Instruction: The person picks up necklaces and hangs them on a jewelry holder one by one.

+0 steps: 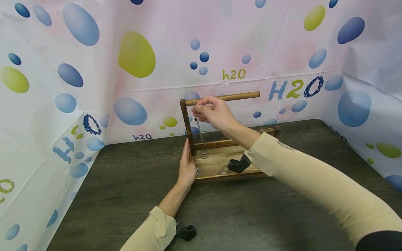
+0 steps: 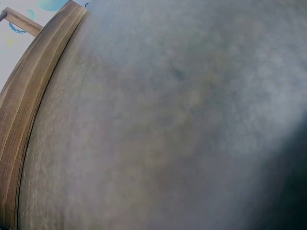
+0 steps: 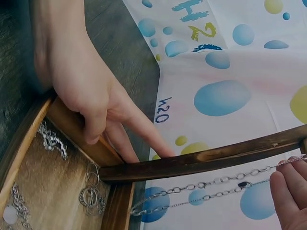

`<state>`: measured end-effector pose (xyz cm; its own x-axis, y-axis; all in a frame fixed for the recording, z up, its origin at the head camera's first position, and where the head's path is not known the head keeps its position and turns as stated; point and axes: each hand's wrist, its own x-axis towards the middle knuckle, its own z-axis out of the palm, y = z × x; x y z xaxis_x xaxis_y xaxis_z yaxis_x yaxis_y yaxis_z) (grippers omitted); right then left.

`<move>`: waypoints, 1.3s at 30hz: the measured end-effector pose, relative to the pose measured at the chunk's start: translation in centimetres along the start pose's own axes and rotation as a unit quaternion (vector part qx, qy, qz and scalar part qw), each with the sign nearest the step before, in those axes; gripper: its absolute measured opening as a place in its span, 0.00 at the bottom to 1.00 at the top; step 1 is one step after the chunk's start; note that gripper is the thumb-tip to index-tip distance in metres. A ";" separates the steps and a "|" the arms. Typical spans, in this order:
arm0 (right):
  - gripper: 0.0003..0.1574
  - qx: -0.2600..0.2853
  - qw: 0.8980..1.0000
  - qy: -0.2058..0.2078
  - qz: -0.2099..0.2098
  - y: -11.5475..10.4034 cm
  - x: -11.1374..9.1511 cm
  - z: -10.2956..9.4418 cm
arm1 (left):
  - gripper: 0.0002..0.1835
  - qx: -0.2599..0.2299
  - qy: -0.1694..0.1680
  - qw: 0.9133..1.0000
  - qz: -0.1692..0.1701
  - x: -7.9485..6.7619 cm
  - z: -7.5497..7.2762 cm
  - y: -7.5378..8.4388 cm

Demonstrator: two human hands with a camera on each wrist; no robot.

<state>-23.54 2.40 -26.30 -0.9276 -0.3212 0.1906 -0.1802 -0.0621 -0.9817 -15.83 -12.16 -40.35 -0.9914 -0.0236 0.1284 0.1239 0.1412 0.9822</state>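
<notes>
A wooden jewelry stand has a shallow tray (image 1: 232, 177), an upright post (image 1: 187, 125) at its left end and a round bar (image 1: 243, 96) running right from the post's top. My right hand (image 1: 216, 111) pinches a silver chain necklace (image 1: 201, 132) at the bar's left end. The necklace hangs in a long loop beside the post, its low end near the tray's back wall. At the tray's left end my left hand (image 1: 187, 170) grips the side wall, thumb over the rim and fingers along the outside. The left wrist view shows the stand's wooden side (image 2: 38, 91), not the hand.
Inside the tray lie a ring-like silver piece (image 3: 91, 197), a bunched chain (image 3: 53, 140) by the left wall and another chain with a pale round piece (image 3: 9, 214). The stand is on a dark wood-grain table (image 1: 141, 174), before a dotted backdrop (image 1: 176, 35).
</notes>
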 end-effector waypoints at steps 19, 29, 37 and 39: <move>0.16 0.010 1.000 -0.024 -0.002 1.4 -2.0 -0.6 | 0.49 -0.002 0.015 1.000 0.023 1.1 0.1 -3.1; 0.16 0.023 0.998 -0.058 0.029 3.6 -3.4 0.1 | 0.48 -0.025 0.010 0.999 0.027 1.3 0.2 -3.1; 0.19 0.022 0.993 -0.091 0.066 6.3 -4.4 1.0 | 0.49 -0.021 -0.002 0.999 0.027 1.1 0.1 -3.1; 0.20 0.017 0.993 -0.094 0.076 7.0 -4.4 1.2 | 0.49 -0.022 -0.003 0.999 0.023 1.1 0.1 -3.0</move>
<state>-20.36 2.28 -33.98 -0.8652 -0.4998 0.0398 -0.0284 -0.0303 -0.9991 -17.28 -12.55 -43.18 -0.9847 -0.0129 0.1736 0.1716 0.0977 0.9803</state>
